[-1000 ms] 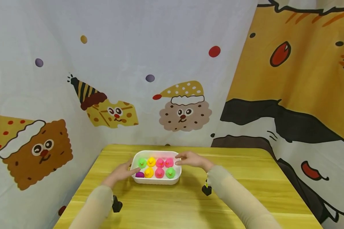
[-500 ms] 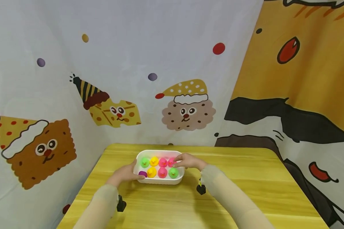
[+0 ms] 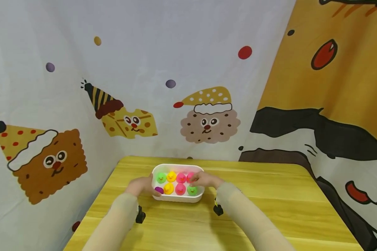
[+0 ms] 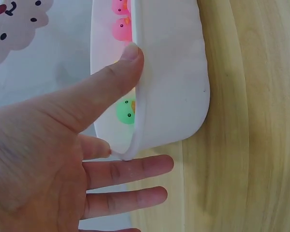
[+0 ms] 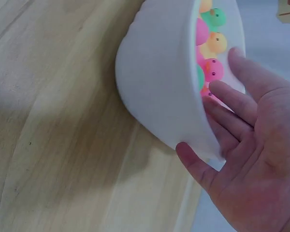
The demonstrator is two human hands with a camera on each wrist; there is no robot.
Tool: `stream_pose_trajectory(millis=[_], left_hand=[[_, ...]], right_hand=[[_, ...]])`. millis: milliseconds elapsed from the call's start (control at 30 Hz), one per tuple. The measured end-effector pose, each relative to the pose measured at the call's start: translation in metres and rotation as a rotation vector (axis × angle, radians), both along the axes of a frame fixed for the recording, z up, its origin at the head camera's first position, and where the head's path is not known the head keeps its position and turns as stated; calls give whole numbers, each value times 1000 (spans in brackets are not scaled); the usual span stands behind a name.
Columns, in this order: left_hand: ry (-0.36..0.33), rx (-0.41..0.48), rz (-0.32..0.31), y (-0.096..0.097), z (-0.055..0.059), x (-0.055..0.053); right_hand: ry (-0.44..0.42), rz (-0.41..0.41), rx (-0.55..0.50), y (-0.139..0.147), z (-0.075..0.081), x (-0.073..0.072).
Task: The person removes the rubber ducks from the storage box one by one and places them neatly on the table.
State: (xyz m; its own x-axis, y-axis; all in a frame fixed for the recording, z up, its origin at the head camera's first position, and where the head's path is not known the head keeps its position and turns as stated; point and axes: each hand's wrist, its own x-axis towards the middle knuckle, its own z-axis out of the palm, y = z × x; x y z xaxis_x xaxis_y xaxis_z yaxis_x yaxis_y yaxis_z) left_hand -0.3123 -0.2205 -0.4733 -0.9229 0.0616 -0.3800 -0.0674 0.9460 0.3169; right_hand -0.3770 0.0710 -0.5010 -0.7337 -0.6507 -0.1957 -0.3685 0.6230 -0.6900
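Observation:
A white plastic tray (image 3: 177,199) on the wooden table holds several small rubber ducks in two rows. They include a green duck (image 3: 161,177), a yellow duck (image 3: 171,176) and pink ducks, one of them (image 3: 180,189) in the front row. A purple duck (image 3: 159,190) is partly hidden at the left front corner. My left hand (image 3: 142,186) grips that corner, thumb over the front rim and other fingers at the end wall. My right hand (image 3: 206,179) reaches over the right end, several fingers inside close to a pink duck (image 5: 213,70), little finger outside. It holds nothing.
The wooden table (image 3: 182,226) spreads in front of the tray and to both sides. A cloth backdrop (image 3: 163,45) with cartoon prints hangs behind and beside it. A small black device (image 3: 218,209) sits below the right wrist, another (image 3: 140,215) below the left.
The left hand has moved from over the tray's left end to a grip on its corner. The right hand has moved left and deeper over the tray. The view has shifted slightly.

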Motion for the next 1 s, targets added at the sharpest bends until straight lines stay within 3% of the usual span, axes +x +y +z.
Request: stream_pose_trajectory(millis=[567,1000], left_hand=[[-18,-65,-8,8,13,-1],[20,-89,-18,4,8,-1]], right_hand=[[99,0,57,-5,-7,3],[148,-35,64,-6,-21,-2]])
